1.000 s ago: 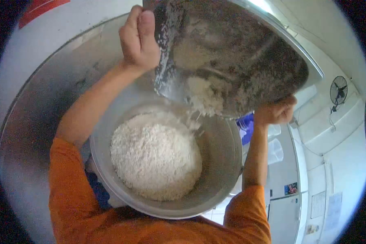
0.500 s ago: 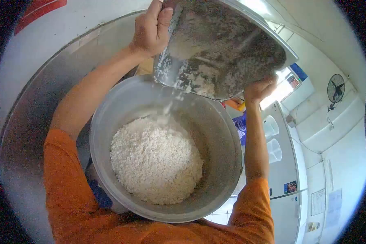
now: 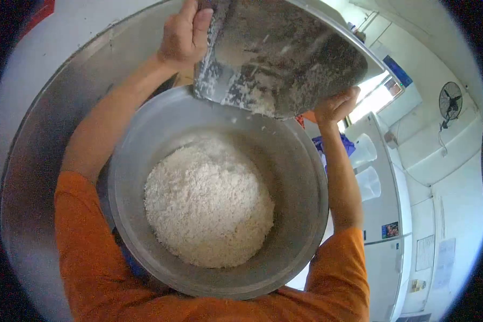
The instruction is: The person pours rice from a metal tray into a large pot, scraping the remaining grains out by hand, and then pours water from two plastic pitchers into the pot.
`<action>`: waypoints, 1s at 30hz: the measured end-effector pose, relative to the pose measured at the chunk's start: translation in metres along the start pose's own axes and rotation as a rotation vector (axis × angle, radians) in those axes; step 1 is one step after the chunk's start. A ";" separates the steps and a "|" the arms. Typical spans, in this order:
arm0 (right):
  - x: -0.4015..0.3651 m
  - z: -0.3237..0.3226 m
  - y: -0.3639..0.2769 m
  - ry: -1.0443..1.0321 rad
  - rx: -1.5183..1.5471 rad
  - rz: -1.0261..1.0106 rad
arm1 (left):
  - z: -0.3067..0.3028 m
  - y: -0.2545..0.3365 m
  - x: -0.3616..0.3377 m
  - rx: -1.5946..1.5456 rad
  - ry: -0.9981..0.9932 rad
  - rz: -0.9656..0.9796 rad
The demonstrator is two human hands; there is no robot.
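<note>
Both my hands hold up a metal pan (image 3: 284, 59), tipped so its open side faces me and its lower edge hangs over a large round pot (image 3: 300, 231). My left hand (image 3: 185, 37) is closed on the pan's left edge, thumb on the near side. Under the lower right corner, my right hand (image 3: 335, 107) grips the pan, its fingers partly hidden behind it. White flaky crumbs cling to the pan's inner face, and a few bits fall from its edge. In the pot lies a mound of white crumbly flakes (image 3: 209, 204).
A curved metal wall (image 3: 43, 155) rises on the left. To the right stand a white fridge (image 3: 383, 279) and translucent plastic tubs (image 3: 367, 182). A purple bag (image 3: 344, 145) shows beyond the pot's rim. A black fan (image 3: 449, 101) hangs on the right wall.
The pan and both hands have shifted slightly up and left in view. The stream of crumbs from the pan has thinned to a few falling bits.
</note>
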State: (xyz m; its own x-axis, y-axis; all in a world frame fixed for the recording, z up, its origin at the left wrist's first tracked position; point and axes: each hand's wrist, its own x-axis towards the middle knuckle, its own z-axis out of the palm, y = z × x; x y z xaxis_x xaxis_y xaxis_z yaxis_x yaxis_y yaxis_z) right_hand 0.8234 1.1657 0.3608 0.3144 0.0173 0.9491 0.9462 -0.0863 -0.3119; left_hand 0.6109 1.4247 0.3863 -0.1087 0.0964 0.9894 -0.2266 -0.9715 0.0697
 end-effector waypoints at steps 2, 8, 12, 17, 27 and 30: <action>0.001 -0.003 -0.006 0.000 -0.051 -0.078 | -0.001 -0.016 -0.008 0.073 -0.121 -0.146; -0.011 -0.006 -0.009 -0.009 0.344 0.152 | 0.003 -0.004 0.001 -0.006 -0.042 0.079; -0.005 -0.007 -0.014 -0.081 0.276 0.049 | 0.005 -0.001 -0.001 -0.157 -0.079 -0.018; -0.008 -0.024 -0.027 -0.121 -0.066 -0.048 | -0.018 0.017 0.015 -0.287 -0.166 -0.052; 0.000 -0.060 -0.051 -0.498 -0.181 0.081 | -0.022 0.109 0.109 0.116 -0.797 -0.089; 0.008 -0.097 -0.119 -0.350 -0.155 0.055 | -0.024 0.121 0.112 0.037 -0.879 -0.364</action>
State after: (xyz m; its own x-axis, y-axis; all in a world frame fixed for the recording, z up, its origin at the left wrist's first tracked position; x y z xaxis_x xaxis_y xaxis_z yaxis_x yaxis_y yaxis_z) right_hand 0.7057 1.0794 0.4098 0.3966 0.3452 0.8506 0.9129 -0.2458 -0.3259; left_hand 0.5484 1.3226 0.5023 0.7330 0.2117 0.6464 -0.0704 -0.9216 0.3817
